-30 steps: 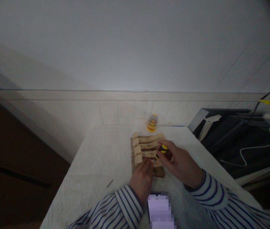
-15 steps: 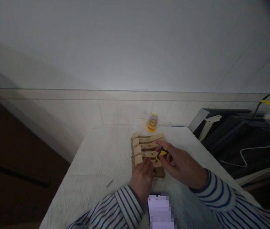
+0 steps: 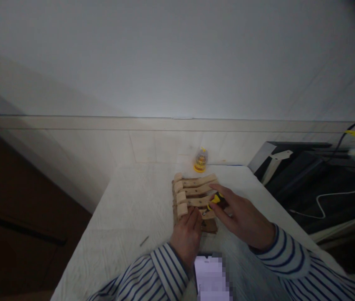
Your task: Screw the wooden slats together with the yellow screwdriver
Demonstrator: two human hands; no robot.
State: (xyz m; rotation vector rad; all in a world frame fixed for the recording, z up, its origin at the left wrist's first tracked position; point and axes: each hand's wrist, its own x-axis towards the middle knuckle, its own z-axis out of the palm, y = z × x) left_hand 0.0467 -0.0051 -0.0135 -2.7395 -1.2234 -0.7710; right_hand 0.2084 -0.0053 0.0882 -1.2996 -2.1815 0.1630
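Observation:
A wooden assembly of several curved slats (image 3: 192, 193) lies on the white table (image 3: 133, 213). My left hand (image 3: 186, 238) rests on its near edge, fingers closed and pressing down on the wood. My right hand (image 3: 243, 219) is wrapped round a small yellow and black screwdriver (image 3: 215, 200), whose tip points down at a near slat just beside my left fingertips. Both sleeves are striped blue and white.
A small yellow and clear container (image 3: 200, 160) stands at the table's far edge by the wall. A thin dark stick (image 3: 144, 241) lies on the table to the left. A lit phone screen (image 3: 210, 278) sits below my hands. Dark furniture and white cables (image 3: 337, 194) are on the right.
My right hand has shifted slightly right and turned the screwdriver, so less of its yellow handle shows. My left hand has stayed on the wood.

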